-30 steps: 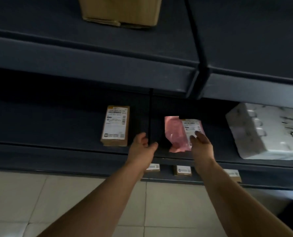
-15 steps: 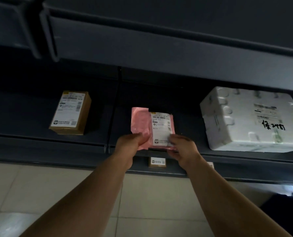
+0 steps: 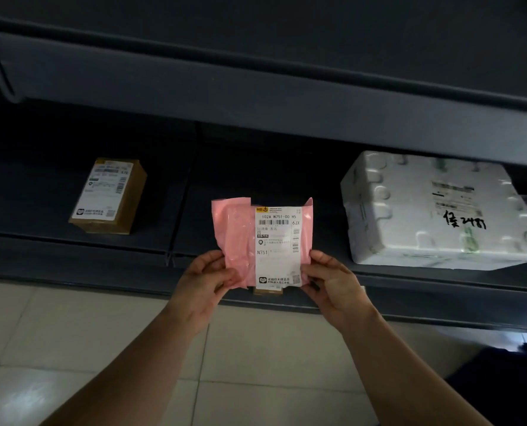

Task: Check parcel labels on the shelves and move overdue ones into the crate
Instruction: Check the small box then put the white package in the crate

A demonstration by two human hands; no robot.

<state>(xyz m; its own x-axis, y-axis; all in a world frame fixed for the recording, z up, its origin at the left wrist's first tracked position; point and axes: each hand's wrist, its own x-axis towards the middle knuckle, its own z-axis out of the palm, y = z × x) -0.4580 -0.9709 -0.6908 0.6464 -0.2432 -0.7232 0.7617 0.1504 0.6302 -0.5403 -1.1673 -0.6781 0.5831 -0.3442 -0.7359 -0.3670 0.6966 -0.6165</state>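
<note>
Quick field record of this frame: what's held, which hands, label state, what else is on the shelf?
held: pink parcel, upright, label toward camera
left hand: pinches its lower left corner
right hand: pinches its lower right corner
label: white, barcode, reads N751
shelf: brown box at left, white foam box at right
crate: not in view

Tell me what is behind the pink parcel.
The pink parcel covers part of the dark shelf; a strip of a small brown box shows under its lower edge, the rest hidden.

Floor: pale beige tiles [image 3: 256, 348] with thin grey grout lines, faint glare lower left. Dark navy mass [image 3: 502, 392] at lower right corner (identity unclear).
</note>
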